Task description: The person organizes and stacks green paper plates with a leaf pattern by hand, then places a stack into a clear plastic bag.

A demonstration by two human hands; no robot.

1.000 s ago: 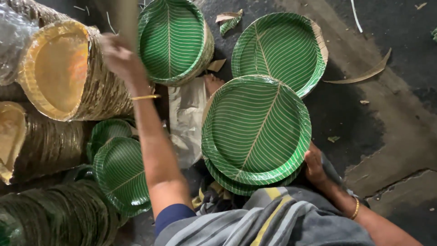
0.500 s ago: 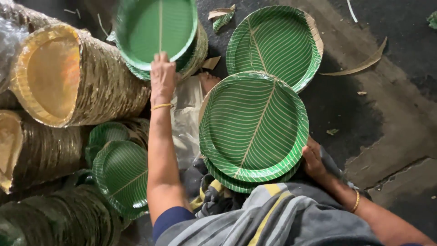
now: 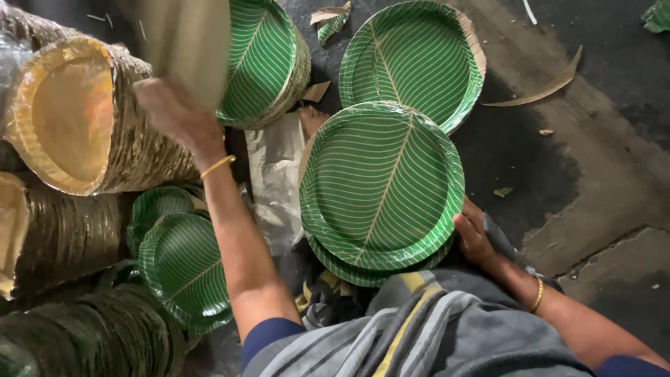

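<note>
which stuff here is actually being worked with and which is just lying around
In use:
left hand lifting a plate
right hand on the stack of green plates

Lying about:
gold-lined plate rolls
plastic sheet
scraps on the floor

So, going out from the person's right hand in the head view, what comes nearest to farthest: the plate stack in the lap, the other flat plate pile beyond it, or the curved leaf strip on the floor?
From the right hand:
1. Stack of green plates in the lap, touching the hand, just left of it.
2. Second flat plate pile, farther up, beyond the lap stack.
3. Curved leaf strip, upper right on the dark floor; it looks about as far as the pile, too close to call.
</note>
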